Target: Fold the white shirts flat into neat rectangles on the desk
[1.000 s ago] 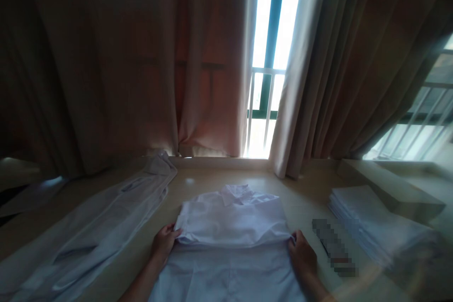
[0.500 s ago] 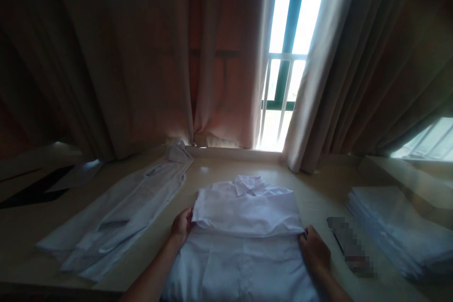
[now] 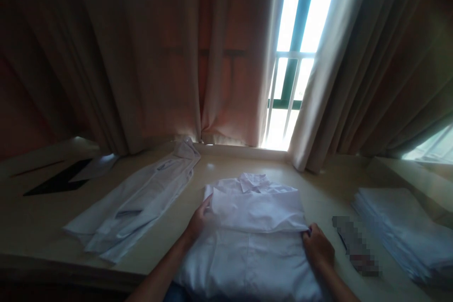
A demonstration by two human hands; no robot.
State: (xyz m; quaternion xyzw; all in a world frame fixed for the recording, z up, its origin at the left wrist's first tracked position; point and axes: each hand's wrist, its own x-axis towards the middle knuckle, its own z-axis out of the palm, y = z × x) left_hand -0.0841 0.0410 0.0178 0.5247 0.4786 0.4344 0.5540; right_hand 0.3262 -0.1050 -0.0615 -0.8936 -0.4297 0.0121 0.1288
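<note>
A white collared shirt (image 3: 256, 207) lies in front of me, its collar pointing to the window. Its lower part is folded up over the chest in a wide flap, and more white fabric spreads toward me below the fold. At the flap's left edge, my left hand (image 3: 198, 222) has its fingers closed on the cloth, slightly blurred and partly hidden. My right hand (image 3: 318, 245) pinches the right end of the fold between thumb and fingers.
Another white garment (image 3: 141, 207) lies lengthwise at left, near a black flat item (image 3: 58, 178) and a pale sheet (image 3: 92, 169). A pixelated dark object (image 3: 356, 245) and a stack of folded white clothes (image 3: 399, 231) are at right. Curtains (image 3: 170, 56) hang behind the table (image 3: 166, 245).
My left hand has moved up and inward along the flap's left edge. The right hand keeps its pinch on the fold. The whole view has shifted slightly.
</note>
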